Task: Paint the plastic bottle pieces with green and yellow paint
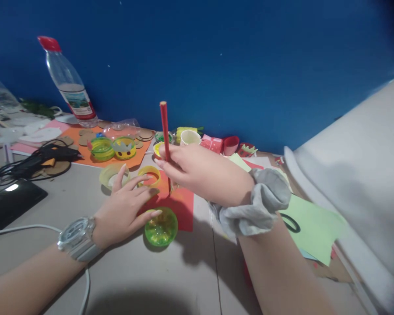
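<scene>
My right hand [190,164] grips a red pencil [164,122], held nearly upright, its lower end at the red paper [184,212]. On that paper sits a yellow ring-shaped piece [156,171], just left of the pencil. My left hand [128,205] is spread, with fingers reaching over the near side of the ring; whether they press on it I cannot tell. Its thumb touches or hovers over the rim of a translucent green bowl-shaped piece [161,232]. Beyond the left fingers lies a pale yellow translucent cup [107,175], partly covered.
Behind are green-yellow decorated rings [102,149] on orange paper [142,159], a white cup [190,137] and a red-capped bottle [74,96]. A black glue gun [57,152] with cable and a black device [22,203] lie left. Light green paper [315,227] lies right.
</scene>
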Tool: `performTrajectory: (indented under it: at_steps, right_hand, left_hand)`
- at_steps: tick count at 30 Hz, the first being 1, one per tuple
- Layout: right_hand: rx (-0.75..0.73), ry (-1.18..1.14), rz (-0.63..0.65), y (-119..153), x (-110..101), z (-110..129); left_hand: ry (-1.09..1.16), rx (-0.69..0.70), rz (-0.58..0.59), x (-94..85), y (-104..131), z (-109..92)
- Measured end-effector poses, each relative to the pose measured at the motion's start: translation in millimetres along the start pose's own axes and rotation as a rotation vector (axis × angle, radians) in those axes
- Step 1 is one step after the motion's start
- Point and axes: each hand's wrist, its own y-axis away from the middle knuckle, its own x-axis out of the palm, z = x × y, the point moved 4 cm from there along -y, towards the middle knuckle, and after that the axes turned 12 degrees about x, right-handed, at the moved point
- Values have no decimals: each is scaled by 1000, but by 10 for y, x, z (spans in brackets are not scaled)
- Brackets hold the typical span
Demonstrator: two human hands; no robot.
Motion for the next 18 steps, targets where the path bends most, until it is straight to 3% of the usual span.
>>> performTrajectory:
  at_steps: [8, 14, 18]
  right_hand:
    - [69, 67, -116, -26, -32, -103]
    - [56, 150, -95, -43, -63, -223]
    - [130, 171, -59, -60, -93, -288]
  left_hand:
    - [32, 20, 2, 33, -8, 8]
    - [40, 91, 67, 112, 30, 50]
    - [68, 110, 58, 102, 41, 55]
